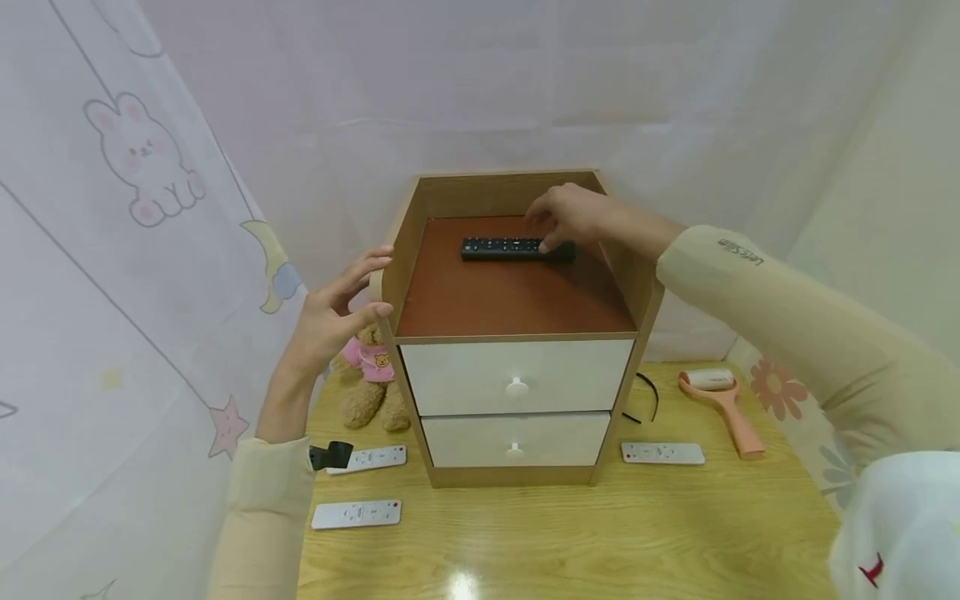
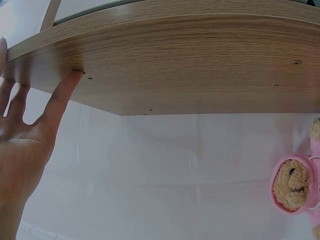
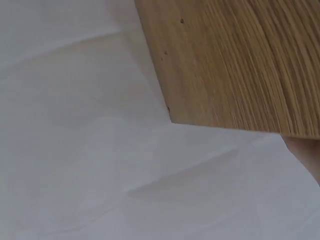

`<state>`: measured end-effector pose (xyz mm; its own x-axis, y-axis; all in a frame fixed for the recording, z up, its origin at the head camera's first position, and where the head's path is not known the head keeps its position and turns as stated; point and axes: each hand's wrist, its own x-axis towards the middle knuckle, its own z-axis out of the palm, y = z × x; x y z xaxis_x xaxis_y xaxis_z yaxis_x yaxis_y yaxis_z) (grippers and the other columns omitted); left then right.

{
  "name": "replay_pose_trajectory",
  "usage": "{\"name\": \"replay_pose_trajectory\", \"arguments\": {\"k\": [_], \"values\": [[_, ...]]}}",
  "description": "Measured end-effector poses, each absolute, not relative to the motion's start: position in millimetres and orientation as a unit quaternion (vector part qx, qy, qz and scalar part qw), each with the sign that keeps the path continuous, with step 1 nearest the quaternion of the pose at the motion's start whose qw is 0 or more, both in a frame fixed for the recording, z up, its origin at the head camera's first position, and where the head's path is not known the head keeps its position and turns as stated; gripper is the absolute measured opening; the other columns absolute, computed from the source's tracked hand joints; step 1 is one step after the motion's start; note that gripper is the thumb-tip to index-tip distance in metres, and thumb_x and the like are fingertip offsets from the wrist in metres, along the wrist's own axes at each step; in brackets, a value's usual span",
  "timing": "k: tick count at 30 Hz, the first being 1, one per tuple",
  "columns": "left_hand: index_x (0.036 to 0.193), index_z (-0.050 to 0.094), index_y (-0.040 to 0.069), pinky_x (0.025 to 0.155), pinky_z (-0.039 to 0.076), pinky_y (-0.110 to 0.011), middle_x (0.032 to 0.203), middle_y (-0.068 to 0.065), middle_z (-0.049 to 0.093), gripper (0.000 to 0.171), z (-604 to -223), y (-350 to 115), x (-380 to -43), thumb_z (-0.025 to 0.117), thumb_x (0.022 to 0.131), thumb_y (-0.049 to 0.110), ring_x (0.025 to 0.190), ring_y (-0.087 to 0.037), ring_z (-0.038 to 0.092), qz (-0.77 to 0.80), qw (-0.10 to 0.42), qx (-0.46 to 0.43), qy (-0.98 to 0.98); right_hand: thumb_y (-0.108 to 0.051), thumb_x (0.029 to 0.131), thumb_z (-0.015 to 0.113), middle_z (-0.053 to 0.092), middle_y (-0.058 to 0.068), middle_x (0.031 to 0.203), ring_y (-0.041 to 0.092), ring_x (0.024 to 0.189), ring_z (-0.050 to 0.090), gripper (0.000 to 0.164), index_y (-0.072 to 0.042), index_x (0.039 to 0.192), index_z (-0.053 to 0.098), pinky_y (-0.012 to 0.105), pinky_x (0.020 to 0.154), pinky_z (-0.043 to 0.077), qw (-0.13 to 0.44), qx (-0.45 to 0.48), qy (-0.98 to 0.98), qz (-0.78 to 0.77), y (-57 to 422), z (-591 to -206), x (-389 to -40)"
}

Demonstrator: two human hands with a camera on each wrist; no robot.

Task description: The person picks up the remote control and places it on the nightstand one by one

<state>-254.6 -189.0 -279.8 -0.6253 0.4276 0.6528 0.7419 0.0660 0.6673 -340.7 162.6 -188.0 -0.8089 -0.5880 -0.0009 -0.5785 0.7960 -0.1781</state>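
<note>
My right hand (image 1: 572,217) reaches over a black remote control (image 1: 491,248) lying flat on the brown top shelf (image 1: 517,296) of a small cabinet. Its thumb is on the remote, with the other fingers bent toward the far side; the fingertips are partly hidden. Only a sliver of this hand (image 3: 305,152) shows in the right wrist view, below the wood panel (image 3: 235,65). My left hand (image 1: 333,304) touches the cabinet's left side panel (image 1: 405,229) near its front edge. In the left wrist view the left hand (image 2: 27,135) has fairly straight fingers against the panel.
Two white drawers (image 1: 465,375) are closed. A teddy bear (image 1: 375,383) sits at the left, near white remotes (image 1: 356,514). Right of the cabinet are another white remote (image 1: 662,453), a lint roller (image 1: 731,408) and a thin black curved item (image 1: 652,396).
</note>
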Motion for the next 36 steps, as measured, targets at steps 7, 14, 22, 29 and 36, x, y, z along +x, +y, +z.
{"name": "replay_pose_trajectory", "arguments": {"k": [7, 14, 22, 29, 36], "values": [[0.134, 0.050, -0.007, 0.111, 0.029, -0.033, 0.146, -0.015, 0.044, 0.050, -277.1, -191.5, -250.9, 0.061, 0.086, -0.015, 0.138, -0.024, 0.037, -0.550, 0.144, -0.406, -0.716, -0.020, 0.091, 0.068, 0.060, 0.021, 0.126, 0.036, 0.114, 0.058, 0.049, 0.000, 0.134, 0.054, 0.046, 0.093, 0.048, -0.053, -0.299, 0.942, -0.146, 191.5, -158.7, -302.5], [0.135, 0.050, -0.005, 0.111, 0.029, -0.033, 0.147, -0.015, 0.042, 0.051, -274.2, -195.9, -245.1, 0.062, 0.086, -0.014, 0.139, -0.025, 0.035, -0.557, 0.150, -0.400, -0.712, -0.033, 0.099, 0.056, 0.061, 0.019, 0.126, 0.036, 0.112, 0.059, 0.046, -0.003, 0.134, 0.055, 0.051, 0.089, 0.047, -0.122, -0.270, 0.942, -0.156, 228.0, -158.0, -269.3], [0.134, 0.049, -0.007, 0.111, 0.029, -0.034, 0.146, -0.017, 0.043, 0.050, -274.2, -192.2, -242.3, 0.063, 0.086, -0.012, 0.137, -0.026, 0.037, -0.544, 0.152, -0.407, -0.717, -0.035, 0.101, 0.050, 0.057, 0.026, 0.129, 0.045, 0.110, 0.055, 0.050, -0.001, 0.136, 0.052, 0.060, 0.089, 0.042, -0.159, -0.194, 0.957, -0.147, 290.0, -197.0, -248.8], [0.134, 0.048, -0.008, 0.111, 0.029, -0.034, 0.146, -0.018, 0.043, 0.050, -276.2, -189.9, -240.9, 0.064, 0.086, -0.010, 0.137, -0.026, 0.037, -0.548, 0.153, -0.408, -0.715, -0.032, 0.100, 0.054, 0.057, 0.032, 0.122, 0.052, 0.103, 0.057, 0.050, 0.004, 0.134, 0.051, 0.063, 0.082, 0.045, -0.121, -0.149, 0.966, -0.174, 351.5, -287.9, -253.7], [0.134, 0.047, -0.009, 0.111, 0.029, -0.035, 0.146, -0.019, 0.041, 0.050, -281.8, -186.1, -240.2, 0.065, 0.087, -0.008, 0.138, -0.026, 0.037, -0.550, 0.141, -0.414, -0.711, -0.028, 0.100, 0.055, 0.060, 0.035, 0.114, 0.049, 0.099, 0.060, 0.050, 0.011, 0.130, 0.050, 0.061, 0.079, 0.047, -0.069, -0.117, 0.965, -0.224, 392.2, -398.7, -238.7]]}}
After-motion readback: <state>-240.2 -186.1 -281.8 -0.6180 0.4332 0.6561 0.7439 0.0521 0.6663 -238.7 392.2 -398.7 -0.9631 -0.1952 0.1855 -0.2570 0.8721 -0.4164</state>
